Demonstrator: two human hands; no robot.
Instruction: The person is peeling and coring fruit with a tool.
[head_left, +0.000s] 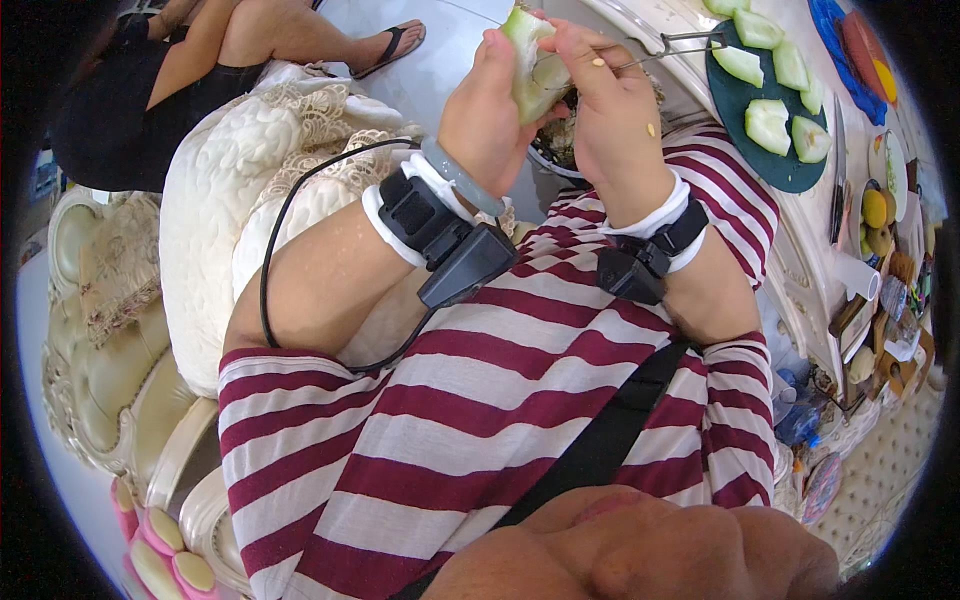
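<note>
My left hand (480, 112) grips a pale green gourd or melon wedge (531, 37) with a hollowed middle, raised in front of me. In my right hand (615, 135) is a thin metal wire-framed tool (686, 43); its working end meets the wedge's inner side, partly hidden by my fingers. Pale seeds (651, 130) cling to the back of that hand. Below both hands, a container (559, 169) with scraps shows in part. To the right, several similar cut pieces (767, 126) lie on a dark green oval board (727, 97).
A knife (838, 165) lies beside the board on the ornate white table (802, 247). Yellow fruit (874, 208) and a white cup (859, 275) are further along. At left, a seated person's leg (300, 37) is near a white quilted cover (217, 225).
</note>
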